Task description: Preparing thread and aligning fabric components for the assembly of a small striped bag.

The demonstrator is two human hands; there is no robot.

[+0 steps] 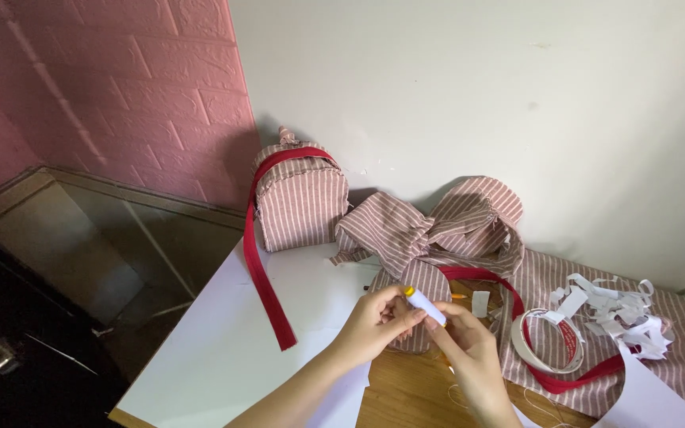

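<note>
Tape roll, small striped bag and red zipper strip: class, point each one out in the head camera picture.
Tape roll [549, 342], head view, on its white outer rim.
Small striped bag [303, 208], head view, middle of its front panel.
Red zipper strip [262, 273], head view, on the hanging length below the bag.

Pink brick-pattern wall, white wall, perhaps glass below.

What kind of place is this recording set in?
Probably a home sewing or craft corner: striped fabric pieces, a small striped bag with a red zipper strip, and a tape roll lie on a table by the wall.
</note>
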